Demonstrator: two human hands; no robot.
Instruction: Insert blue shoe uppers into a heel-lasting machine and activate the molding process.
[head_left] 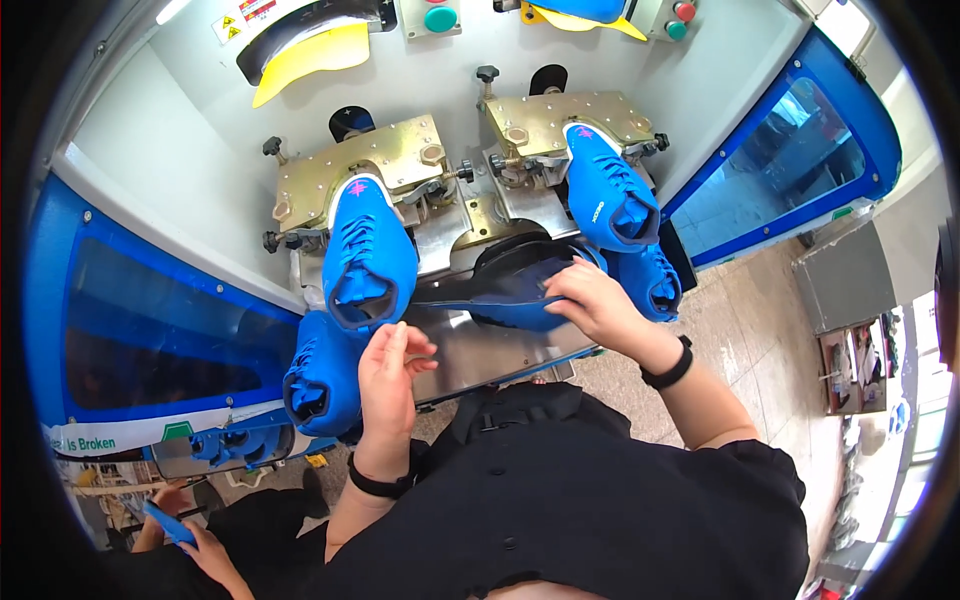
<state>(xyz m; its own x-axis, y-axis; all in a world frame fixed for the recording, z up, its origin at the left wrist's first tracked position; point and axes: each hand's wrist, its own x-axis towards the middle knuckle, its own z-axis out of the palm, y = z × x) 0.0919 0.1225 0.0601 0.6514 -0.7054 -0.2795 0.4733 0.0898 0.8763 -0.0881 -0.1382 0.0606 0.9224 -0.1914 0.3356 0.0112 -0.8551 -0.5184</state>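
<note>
My right hand (600,312) pinches the end of a thin, dark blue insole-like piece (500,297), which is partly blurred. The piece stretches leftward above the metal shelf, its far end reaching near the left shoe. My left hand (392,375) is raised just below that shoe, fingers apart and nothing in them. A blue lace-up shoe (368,250) has its toe at the left brass-coloured clamp plate (400,160). Another blue shoe (608,195) sits likewise at the right plate (590,115).
More blue shoes, one at the lower left (318,385) and one at the right (655,280), flank the metal shelf (480,355). Blue-framed window panels (150,330) enclose the machine. Green and red buttons (440,18) are above. At the lower left, another person's hands (205,550) hold something blue.
</note>
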